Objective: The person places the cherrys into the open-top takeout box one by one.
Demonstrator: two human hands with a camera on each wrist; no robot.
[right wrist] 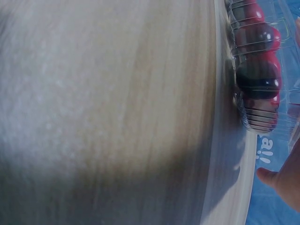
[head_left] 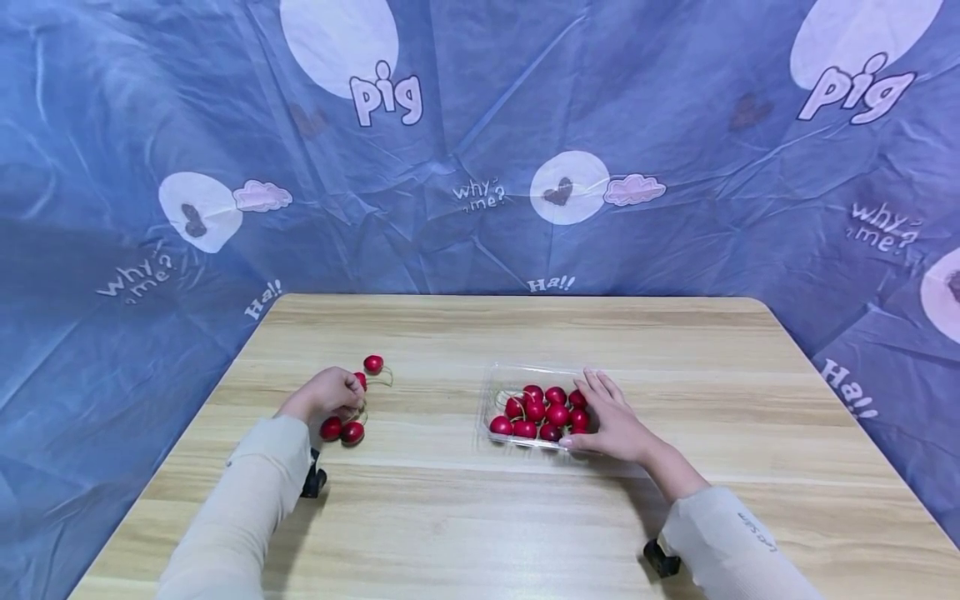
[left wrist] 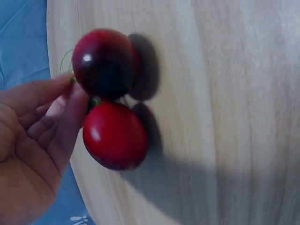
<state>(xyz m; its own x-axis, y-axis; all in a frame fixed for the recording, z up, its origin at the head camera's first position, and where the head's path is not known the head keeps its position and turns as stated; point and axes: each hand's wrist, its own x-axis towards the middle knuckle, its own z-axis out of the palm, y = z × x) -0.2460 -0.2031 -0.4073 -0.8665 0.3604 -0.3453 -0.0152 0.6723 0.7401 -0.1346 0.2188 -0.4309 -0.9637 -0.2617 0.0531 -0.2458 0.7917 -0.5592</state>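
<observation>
At the left of the table, my left hand (head_left: 328, 393) pinches a thin green cherry stem (left wrist: 73, 78) between thumb and fingertips. Two dark red cherries (left wrist: 105, 63) lie close to these fingers in the left wrist view. Another cherry (head_left: 360, 380) shows partly behind the fingertips, and one more cherry (head_left: 373, 363) lies just beyond it. With fingers spread and fairly straight, my right hand (head_left: 613, 427) rests against the right side of a clear plastic box (head_left: 489, 392). Several red cherries (head_left: 557, 415) fill the box's front and right; the hand hides some of them.
The light wood table (head_left: 450, 517) reaches back to a blue printed cloth (head_left: 465, 242) that hangs behind it and at both sides. Bare tabletop separates the loose cherries from the box. A small black device (head_left: 662, 558) sits at the right wrist.
</observation>
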